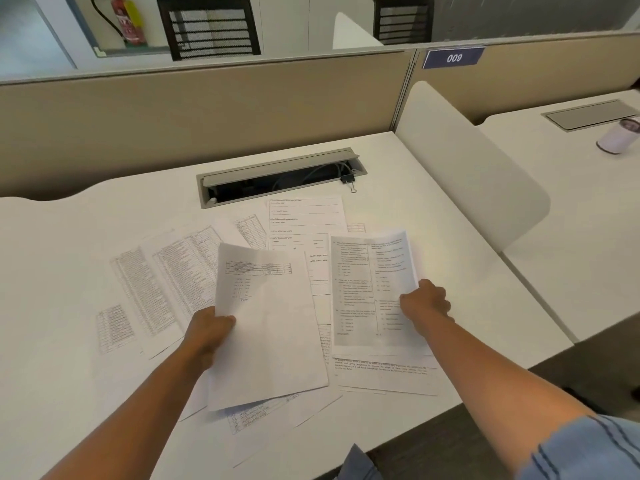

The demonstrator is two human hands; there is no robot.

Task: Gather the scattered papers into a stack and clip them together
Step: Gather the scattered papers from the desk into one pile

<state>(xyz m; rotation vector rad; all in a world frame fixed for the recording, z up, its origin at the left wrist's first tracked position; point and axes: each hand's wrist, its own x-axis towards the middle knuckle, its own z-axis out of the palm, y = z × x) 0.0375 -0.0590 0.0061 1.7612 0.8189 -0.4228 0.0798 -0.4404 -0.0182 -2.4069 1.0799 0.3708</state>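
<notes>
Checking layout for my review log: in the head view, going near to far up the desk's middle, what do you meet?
Hands, left and right, each holding a sheet → form page → cable tray → partition → chair.

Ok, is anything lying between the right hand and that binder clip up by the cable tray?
Nothing upright blocks it. Between the right hand and the binder clip lie only flat papers and bare desk. But the hand is gripping a sheet.
</notes>
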